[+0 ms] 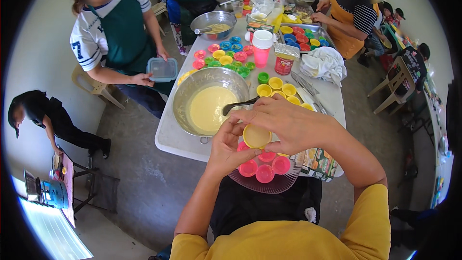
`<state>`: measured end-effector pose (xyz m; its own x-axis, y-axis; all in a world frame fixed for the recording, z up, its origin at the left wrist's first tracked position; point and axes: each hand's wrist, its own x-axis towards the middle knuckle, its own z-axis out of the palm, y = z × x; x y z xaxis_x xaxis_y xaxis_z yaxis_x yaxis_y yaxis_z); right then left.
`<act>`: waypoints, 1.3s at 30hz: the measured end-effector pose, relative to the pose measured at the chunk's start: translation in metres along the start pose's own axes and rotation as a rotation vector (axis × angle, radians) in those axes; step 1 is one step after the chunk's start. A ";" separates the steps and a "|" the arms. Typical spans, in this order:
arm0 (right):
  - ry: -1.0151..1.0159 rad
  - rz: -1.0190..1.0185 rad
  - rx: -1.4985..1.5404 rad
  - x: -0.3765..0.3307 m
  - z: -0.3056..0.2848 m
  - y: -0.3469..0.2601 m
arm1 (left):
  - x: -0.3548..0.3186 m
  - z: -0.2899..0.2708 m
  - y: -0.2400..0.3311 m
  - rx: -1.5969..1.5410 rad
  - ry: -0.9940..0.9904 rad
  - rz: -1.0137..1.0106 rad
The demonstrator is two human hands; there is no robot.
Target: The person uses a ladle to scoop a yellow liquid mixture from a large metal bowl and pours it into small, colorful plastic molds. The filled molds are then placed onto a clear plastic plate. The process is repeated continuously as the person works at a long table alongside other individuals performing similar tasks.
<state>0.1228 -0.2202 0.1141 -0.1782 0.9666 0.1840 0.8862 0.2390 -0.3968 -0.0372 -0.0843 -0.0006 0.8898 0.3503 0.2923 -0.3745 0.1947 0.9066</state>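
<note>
My left hand (224, 147) holds a small yellow cup (256, 136) filled with pale batter, its fingers and thumb around the side. Reaching over from the other side, my right hand (296, 123) is closed on a black spoon (236, 106), and its fingers also come close to the cup's rim. The spoon's head is over the edge of a large metal bowl (180, 108) of pale yellow batter. Below my hands, several pink cups (264, 174) sit on a clear scalloped plate (284, 188). Yellow cups (275, 83) are grouped just beyond my right hand.
Filled colourful cups (226, 59), a pink tumbler (261, 53), a can (285, 62) and a white cloth (323, 65) are farther along the table (187, 147). A metal tray (320, 31) holds more cups. At the left, a person in a green apron holds a plastic container (162, 70).
</note>
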 end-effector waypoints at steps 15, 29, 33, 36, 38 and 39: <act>-0.015 0.221 -0.020 -0.057 0.007 0.009 | -0.004 0.031 -0.043 -0.086 -0.044 -0.139; -0.014 0.372 -0.149 -0.098 0.025 0.041 | 0.023 0.057 -0.089 1.268 -0.116 -0.120; 0.018 0.380 -0.156 -0.110 0.023 0.041 | 0.037 0.069 -0.095 1.353 -0.216 -0.287; 0.024 0.390 -0.161 -0.114 0.022 0.042 | 0.039 0.064 -0.109 1.314 -0.233 -0.295; 0.033 0.391 -0.169 -0.117 0.021 0.041 | 0.041 0.062 -0.113 1.300 -0.236 -0.321; 0.037 0.389 -0.171 -0.117 0.021 0.041 | 0.042 0.062 -0.111 1.284 -0.228 -0.342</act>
<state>0.1715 -0.3217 0.0574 0.1964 0.9770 0.0831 0.9430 -0.1650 -0.2889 0.0578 -0.1485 -0.0700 0.9590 0.2735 -0.0736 0.2679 -0.7916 0.5492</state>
